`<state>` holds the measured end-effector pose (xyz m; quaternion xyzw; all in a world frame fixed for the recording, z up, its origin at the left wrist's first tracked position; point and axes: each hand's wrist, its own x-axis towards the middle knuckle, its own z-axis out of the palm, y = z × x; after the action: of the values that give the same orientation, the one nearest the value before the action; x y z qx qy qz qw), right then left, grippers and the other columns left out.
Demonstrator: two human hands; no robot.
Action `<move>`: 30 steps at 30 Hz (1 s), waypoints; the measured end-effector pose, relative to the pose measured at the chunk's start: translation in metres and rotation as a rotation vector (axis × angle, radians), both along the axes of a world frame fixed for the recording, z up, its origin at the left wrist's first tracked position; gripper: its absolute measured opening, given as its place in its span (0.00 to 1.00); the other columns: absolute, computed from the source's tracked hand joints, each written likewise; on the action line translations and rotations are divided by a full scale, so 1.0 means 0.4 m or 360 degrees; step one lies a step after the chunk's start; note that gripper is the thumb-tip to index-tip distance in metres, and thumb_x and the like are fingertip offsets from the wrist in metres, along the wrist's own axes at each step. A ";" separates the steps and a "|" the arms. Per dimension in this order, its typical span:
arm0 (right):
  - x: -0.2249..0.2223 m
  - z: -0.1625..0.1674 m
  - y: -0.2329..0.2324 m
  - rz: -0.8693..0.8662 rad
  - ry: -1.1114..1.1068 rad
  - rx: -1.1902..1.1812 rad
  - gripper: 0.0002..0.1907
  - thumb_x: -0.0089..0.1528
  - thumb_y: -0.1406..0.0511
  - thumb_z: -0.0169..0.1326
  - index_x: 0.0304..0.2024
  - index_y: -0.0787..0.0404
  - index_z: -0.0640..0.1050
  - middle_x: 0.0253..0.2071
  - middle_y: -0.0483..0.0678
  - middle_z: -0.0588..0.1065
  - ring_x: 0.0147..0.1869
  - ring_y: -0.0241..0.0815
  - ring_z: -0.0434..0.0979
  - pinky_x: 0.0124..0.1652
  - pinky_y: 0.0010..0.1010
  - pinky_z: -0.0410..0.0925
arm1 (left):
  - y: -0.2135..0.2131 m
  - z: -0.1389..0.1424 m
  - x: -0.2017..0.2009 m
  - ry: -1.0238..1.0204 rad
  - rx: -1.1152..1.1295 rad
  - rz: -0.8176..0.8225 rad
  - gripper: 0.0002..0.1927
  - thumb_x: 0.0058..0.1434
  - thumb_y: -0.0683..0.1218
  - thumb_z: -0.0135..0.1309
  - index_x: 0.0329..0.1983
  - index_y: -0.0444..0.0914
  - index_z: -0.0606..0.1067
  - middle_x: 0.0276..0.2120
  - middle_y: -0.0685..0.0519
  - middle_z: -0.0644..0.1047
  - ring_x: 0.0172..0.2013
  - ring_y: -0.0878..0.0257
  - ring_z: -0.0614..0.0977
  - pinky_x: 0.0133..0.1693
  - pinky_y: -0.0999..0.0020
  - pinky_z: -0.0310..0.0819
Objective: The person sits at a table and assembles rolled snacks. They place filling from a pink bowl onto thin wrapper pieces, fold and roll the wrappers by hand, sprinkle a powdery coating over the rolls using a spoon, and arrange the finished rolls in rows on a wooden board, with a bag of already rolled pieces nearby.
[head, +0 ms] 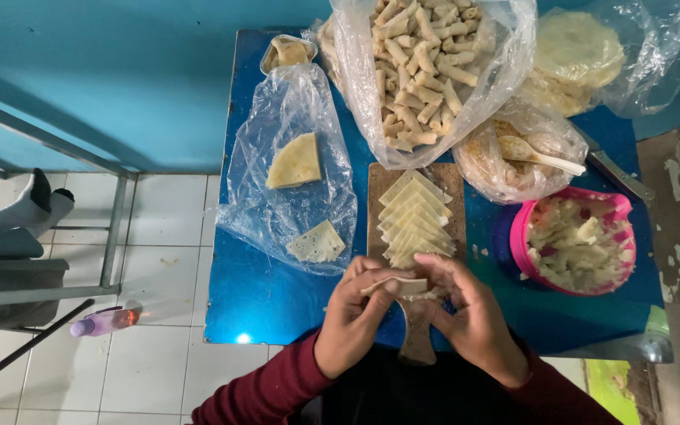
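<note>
**Wrapper held in both hands above the cutting board's near end**

Nearest the camera, a pale pastry wrapper (pixel 393 285) was held between the left hand (pixel 356 319) and the right hand (pixel 470 315), both in dark red sleeves. Each hand was closed on the wrapper, thumbs on top, fingers curled beneath; the grip looked light, judged suited to a thin sheet that tears easily. The wrapper appeared cream-coloured, soft and partly folded; whether filling lay inside could not be told. It was kept just above the handle end of the wooden cutting board (pixel 419 346), close to the body.

On the board, a fanned stack of cut wrappers (pixel 415 220) lay directly ahead of the hands. To the right, a pink bowl of pale chopped filling (pixel 580 240) stood beside the board. To the left, a clear plastic sheet (pixel 293 157) carried two loose wrapper pieces.

Farther off, a large clear bag of finished rolls (pixel 419 71) stood at the back of the blue table (pixel 253 299), apart from the raw material. A bag with a spoon (pixel 521 153) and a bag of round sheets (pixel 576 55) lay at the far right.
</note>
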<state>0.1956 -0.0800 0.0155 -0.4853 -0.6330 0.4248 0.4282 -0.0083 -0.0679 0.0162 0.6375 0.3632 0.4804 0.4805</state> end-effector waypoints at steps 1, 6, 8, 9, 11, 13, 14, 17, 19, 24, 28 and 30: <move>0.002 -0.010 -0.003 -0.0044 0.0089 -0.0240 0.26 0.59 0.70 0.62 0.60 0.63 0.74 0.44 0.47 0.80 0.43 0.33 0.79 0.40 0.24 0.71 | 0.002 -0.004 0.010 0.0009 -0.0066 -0.0035 0.11 0.75 0.39 0.52 0.55 0.33 0.80 0.39 0.50 0.75 0.38 0.61 0.75 0.42 0.73 0.69; 0.011 -0.036 0.001 -0.0268 -0.0102 -0.0227 0.23 0.60 0.71 0.61 0.58 0.60 0.75 0.35 0.46 0.80 0.35 0.32 0.80 0.35 0.23 0.71 | 0.002 -0.005 0.032 0.0322 -0.0222 0.0180 0.14 0.64 0.43 0.61 0.51 0.35 0.78 0.36 0.48 0.81 0.26 0.63 0.77 0.28 0.68 0.72; 0.013 -0.028 -0.005 -0.0305 -0.0389 -0.0170 0.25 0.57 0.71 0.63 0.57 0.58 0.76 0.33 0.46 0.80 0.31 0.34 0.81 0.31 0.24 0.72 | 0.000 0.003 0.034 0.0460 -0.0022 0.0193 0.14 0.62 0.43 0.62 0.51 0.34 0.77 0.38 0.46 0.81 0.27 0.59 0.80 0.30 0.65 0.75; 0.015 -0.021 -0.007 -0.0306 -0.0486 -0.0098 0.26 0.56 0.71 0.63 0.57 0.58 0.76 0.34 0.47 0.79 0.30 0.36 0.79 0.31 0.26 0.71 | 0.000 0.008 0.037 0.0506 0.0002 0.0167 0.14 0.62 0.43 0.62 0.50 0.34 0.78 0.37 0.45 0.80 0.28 0.57 0.80 0.31 0.64 0.75; 0.010 -0.005 -0.010 -0.0312 -0.0683 0.0061 0.27 0.55 0.70 0.64 0.58 0.59 0.76 0.35 0.49 0.77 0.29 0.40 0.75 0.31 0.29 0.69 | 0.008 0.020 0.025 0.0655 0.0109 0.0197 0.11 0.62 0.42 0.62 0.45 0.34 0.78 0.35 0.45 0.79 0.30 0.53 0.81 0.33 0.61 0.76; 0.015 0.012 -0.016 -0.0323 -0.0748 0.0199 0.26 0.56 0.69 0.64 0.57 0.60 0.75 0.38 0.51 0.76 0.33 0.42 0.75 0.31 0.29 0.69 | 0.021 0.031 0.007 0.0868 0.0275 0.0301 0.06 0.62 0.42 0.62 0.39 0.34 0.78 0.31 0.46 0.77 0.32 0.50 0.80 0.35 0.58 0.75; 0.012 0.017 -0.014 -0.0334 -0.0783 0.0273 0.26 0.56 0.68 0.64 0.57 0.61 0.75 0.40 0.52 0.75 0.35 0.43 0.76 0.31 0.29 0.69 | 0.034 0.035 -0.017 0.0908 0.0362 0.0378 0.05 0.63 0.41 0.61 0.39 0.34 0.78 0.33 0.46 0.78 0.32 0.51 0.80 0.35 0.59 0.75; 0.020 0.026 -0.007 -0.0403 -0.0830 0.0187 0.26 0.55 0.65 0.65 0.56 0.60 0.76 0.37 0.50 0.75 0.25 0.41 0.68 0.27 0.30 0.66 | 0.104 0.045 -0.106 0.1106 0.0632 0.0556 0.04 0.64 0.39 0.56 0.41 0.34 0.79 0.38 0.46 0.79 0.36 0.53 0.80 0.37 0.61 0.75; 0.024 0.026 -0.003 -0.0394 -0.0811 0.0184 0.26 0.56 0.66 0.64 0.57 0.60 0.76 0.37 0.49 0.74 0.24 0.40 0.66 0.27 0.30 0.64 | 0.177 0.042 -0.161 0.1326 0.0785 0.0588 0.07 0.61 0.36 0.54 0.41 0.35 0.79 0.40 0.48 0.79 0.39 0.52 0.79 0.42 0.60 0.75; 0.020 0.013 0.006 -0.0358 -0.0788 0.0301 0.26 0.56 0.66 0.64 0.57 0.61 0.75 0.37 0.48 0.74 0.27 0.38 0.67 0.29 0.29 0.65 | 0.390 0.009 -0.223 0.1500 0.0840 0.0363 0.06 0.58 0.40 0.57 0.39 0.39 0.79 0.39 0.50 0.78 0.44 0.50 0.78 0.47 0.58 0.74; 0.024 0.005 0.006 -0.0366 -0.0790 0.0290 0.26 0.55 0.66 0.64 0.56 0.60 0.76 0.38 0.48 0.75 0.26 0.38 0.67 0.28 0.29 0.65 | 0.460 -0.010 -0.242 0.1543 0.0712 0.0210 0.05 0.57 0.41 0.58 0.37 0.40 0.79 0.38 0.49 0.78 0.44 0.49 0.79 0.45 0.58 0.75; 0.029 0.003 0.004 -0.0365 -0.0797 0.0287 0.26 0.56 0.65 0.64 0.56 0.60 0.76 0.37 0.48 0.75 0.26 0.38 0.67 0.29 0.29 0.65 | 0.477 -0.008 -0.254 0.1532 0.0514 0.0121 0.05 0.57 0.44 0.60 0.36 0.39 0.80 0.36 0.49 0.78 0.41 0.50 0.81 0.43 0.57 0.75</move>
<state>0.2073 -0.0784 0.0169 -0.6034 -0.6952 0.1826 0.3454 -0.1098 0.1228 0.0131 0.8390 0.4875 0.1995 0.1362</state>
